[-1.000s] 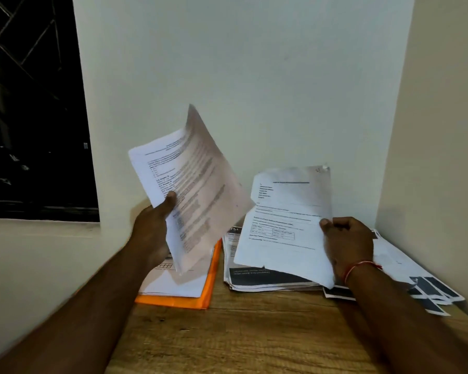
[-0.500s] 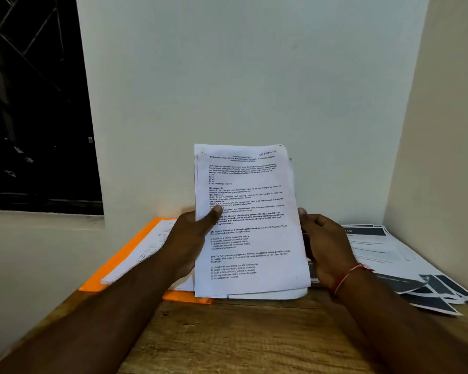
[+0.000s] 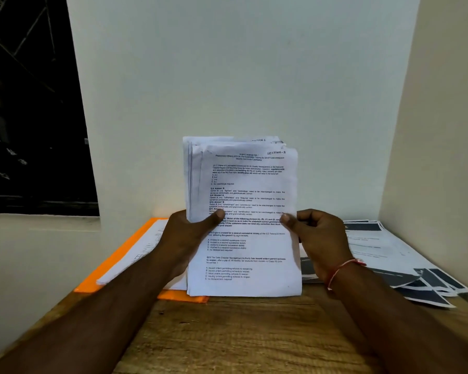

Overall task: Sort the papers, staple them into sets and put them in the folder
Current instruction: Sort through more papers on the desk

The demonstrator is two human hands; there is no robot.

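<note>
I hold a stack of printed sheets upright above the wooden table. The front page is headed "SECTION-3", and the sheets behind stick out at the top left. My left hand grips the stack's left edge, thumb across the front page. My right hand pinches the right edge, thumb on the page. An open orange folder lies at the left with white sheets on it. No stapler is in view.
More printed papers, some with dark blue panels, are spread over the table's right side up to the right wall. A white wall stands close behind the table. A dark window is at the upper left.
One second ago each hand held its own sheets apart. They came together into one stack, and now the sheets behind show offset at the top. The view has moved closer.
</note>
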